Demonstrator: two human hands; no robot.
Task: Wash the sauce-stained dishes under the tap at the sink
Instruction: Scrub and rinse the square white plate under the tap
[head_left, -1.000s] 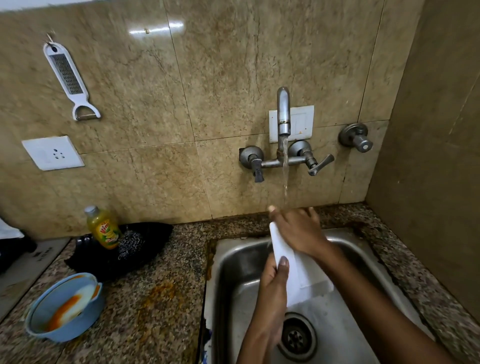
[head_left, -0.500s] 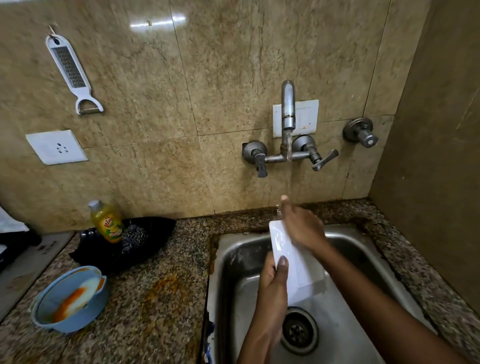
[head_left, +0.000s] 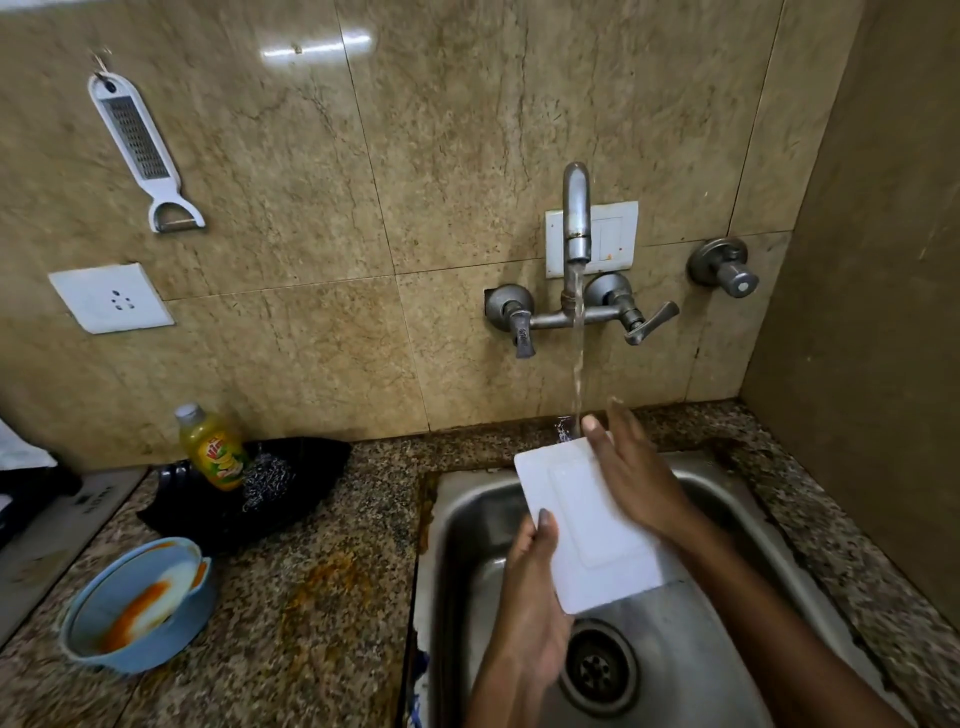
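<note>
Water (head_left: 577, 364) runs in a thin stream from the tap (head_left: 575, 218) on the far tiled wall and lands at the far edge of a white rectangular plate (head_left: 587, 525), which is held tilted over the steel sink (head_left: 467, 519). The left hand (head_left: 535, 618) takes the plate's near left edge in a closed grip, thumb laid over the rim and fingers hidden beneath. The right hand (head_left: 631, 478) lies on the plate's upper face near the far right corner, its grip spread, fingers straight and reaching up toward the stream. The plate's visible face looks clean and white. The drain (head_left: 597, 665) sits just near of the plate, in the sink floor.

On the speckled tabletop (head_left: 322, 623) to the left, a blue bowl (head_left: 83, 629) stands tilted, with orange sauce smeared across its white inside. Farther back, a yellow dish-soap bottle (head_left: 213, 452) stands in a black tray (head_left: 301, 478) beside a steel scrubber (head_left: 265, 480). An orange stain marks the tabletop between the bowl and the sink.

On the wall hang a white grater (head_left: 137, 140) at far left, with a white socket (head_left: 111, 299) below it; a switch plate (head_left: 613, 239) sits behind the tap, and a separate valve knob (head_left: 724, 267) to its right.
</note>
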